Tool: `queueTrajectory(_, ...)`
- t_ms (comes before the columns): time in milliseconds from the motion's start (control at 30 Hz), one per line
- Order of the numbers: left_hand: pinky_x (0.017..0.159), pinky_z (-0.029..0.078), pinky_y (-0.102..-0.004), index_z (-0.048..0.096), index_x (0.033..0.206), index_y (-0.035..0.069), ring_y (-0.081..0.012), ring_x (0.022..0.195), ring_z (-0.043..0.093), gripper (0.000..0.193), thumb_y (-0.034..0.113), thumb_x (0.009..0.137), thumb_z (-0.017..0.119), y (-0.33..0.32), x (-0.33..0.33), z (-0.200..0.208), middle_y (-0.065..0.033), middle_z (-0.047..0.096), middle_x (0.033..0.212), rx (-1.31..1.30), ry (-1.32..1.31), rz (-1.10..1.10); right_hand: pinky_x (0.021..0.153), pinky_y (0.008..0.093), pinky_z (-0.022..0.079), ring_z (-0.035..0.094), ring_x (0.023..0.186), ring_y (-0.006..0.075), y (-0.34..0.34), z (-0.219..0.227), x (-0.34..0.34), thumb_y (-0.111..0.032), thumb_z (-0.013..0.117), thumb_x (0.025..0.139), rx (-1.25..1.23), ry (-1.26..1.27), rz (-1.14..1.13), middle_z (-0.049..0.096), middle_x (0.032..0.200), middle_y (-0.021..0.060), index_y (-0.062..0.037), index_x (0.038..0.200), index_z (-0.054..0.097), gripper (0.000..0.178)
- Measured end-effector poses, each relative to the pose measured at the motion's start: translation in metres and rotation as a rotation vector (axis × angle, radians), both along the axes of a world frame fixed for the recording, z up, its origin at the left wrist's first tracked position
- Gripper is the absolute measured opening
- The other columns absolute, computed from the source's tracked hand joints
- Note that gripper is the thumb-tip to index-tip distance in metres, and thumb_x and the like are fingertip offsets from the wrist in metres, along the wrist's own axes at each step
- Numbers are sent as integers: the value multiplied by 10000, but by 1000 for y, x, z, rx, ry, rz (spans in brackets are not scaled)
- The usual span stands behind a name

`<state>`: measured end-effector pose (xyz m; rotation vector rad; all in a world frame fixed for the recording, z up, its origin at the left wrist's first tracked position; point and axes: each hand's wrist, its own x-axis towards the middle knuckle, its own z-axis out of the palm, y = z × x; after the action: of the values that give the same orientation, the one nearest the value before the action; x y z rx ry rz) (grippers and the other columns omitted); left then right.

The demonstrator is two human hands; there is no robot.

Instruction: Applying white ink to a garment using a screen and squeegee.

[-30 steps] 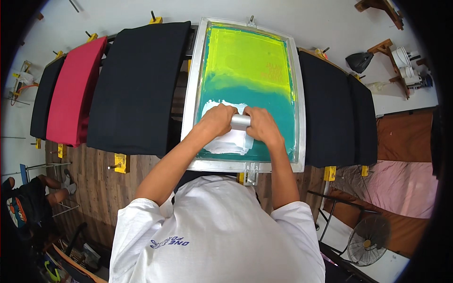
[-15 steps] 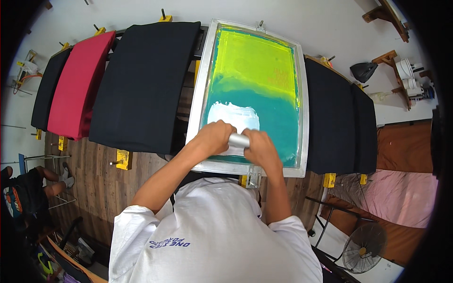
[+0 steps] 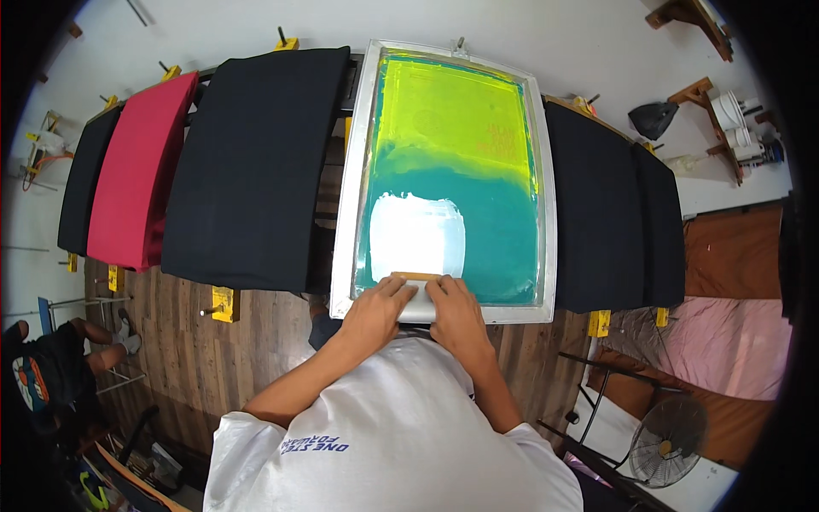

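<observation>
A silver-handled squeegee [image 3: 415,304] with a tan blade sits near the close end of a metal-framed printing screen [image 3: 344,205]. My left hand [image 3: 374,312] grips its left side, and my right hand [image 3: 456,312] grips its right side, thumbs toward the middle. The blade edge faces away from me, at the lower border of a white ink patch [image 3: 418,235] on the teal mesh [image 3: 499,235]. Yellow-green colour covers the mesh's far half. Whether the blade touches the mesh, I cannot tell.
Black fabric-covered boards [image 3: 252,171] and a red one [image 3: 141,171] stand left of the screen; more black boards [image 3: 597,205] are on the right. Yellow clamps [image 3: 225,304] stick out below them. A standing fan [image 3: 670,444] is at lower right. Another person [image 3: 51,367] is at far left.
Both hands have drawn the squeegee toward me, to the near end of the screen. The squeegee has tilted so its blade shows, and more of the white ink patch is visible.
</observation>
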<state>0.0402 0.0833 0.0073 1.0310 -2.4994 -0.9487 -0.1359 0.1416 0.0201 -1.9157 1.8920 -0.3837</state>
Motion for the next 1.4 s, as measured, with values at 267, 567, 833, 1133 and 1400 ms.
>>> queueTrajectory(267,782,557,-474,684,1111,12,-442,847,674,407,-40,712,621,-93,-34,7,-271,686,880,90,-18,19,774,491,524,645,916,407,-97,2,-39,43,658,704,-44,48,35,663,941,185,-50,991,660,301)
queueTrajectory(567,863,530,-483,634,1165,19,-453,976,640,537,-111,644,631,-65,-29,-10,-249,659,1114,41,28,-3,771,470,529,599,924,383,-57,-15,-24,48,649,688,-96,-40,-86,613,981,180,-20,988,639,308)
queueTrajectory(833,888,542,-445,643,1202,21,-428,985,667,564,-106,657,573,-10,-16,23,-251,670,1115,184,-68,15,808,463,495,593,982,348,-8,9,-15,48,641,685,58,-94,-36,625,996,146,-43,1016,656,343)
queueTrajectory(1133,773,553,-489,691,1023,-20,-438,856,676,316,-26,709,653,-115,-51,14,-276,684,863,-59,-211,-20,771,493,537,649,901,396,-118,-17,-40,1,657,716,-32,39,30,664,928,195,-55,963,729,264)
queueTrajectory(1400,905,517,-479,597,1178,-46,-459,1022,628,517,-152,673,568,-65,-34,2,-285,638,1139,59,-65,4,794,458,530,605,957,362,-75,-24,-30,50,636,691,-119,-51,-24,631,960,168,-27,955,683,280)
